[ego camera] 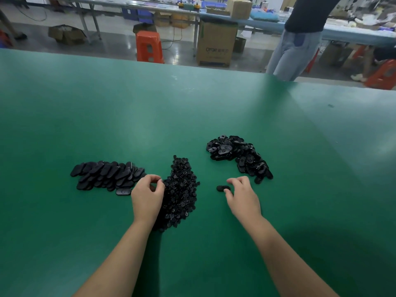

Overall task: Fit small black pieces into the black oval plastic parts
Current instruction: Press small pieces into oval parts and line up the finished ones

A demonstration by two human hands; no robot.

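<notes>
Head view: right hand [242,197] pinches one glossy black oval part [222,188] on the green table [192,116]; left hand [147,195], fingers curled, digs at the heap of small black pieces [182,189], hold unclear.

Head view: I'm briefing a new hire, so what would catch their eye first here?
Three black heaps on the green table: stacked oval parts at left, small pieces in the middle, a jumbled oval pile at right. The left hand picks at the middle heap; the right hand pinches a lone oval part.
</notes>
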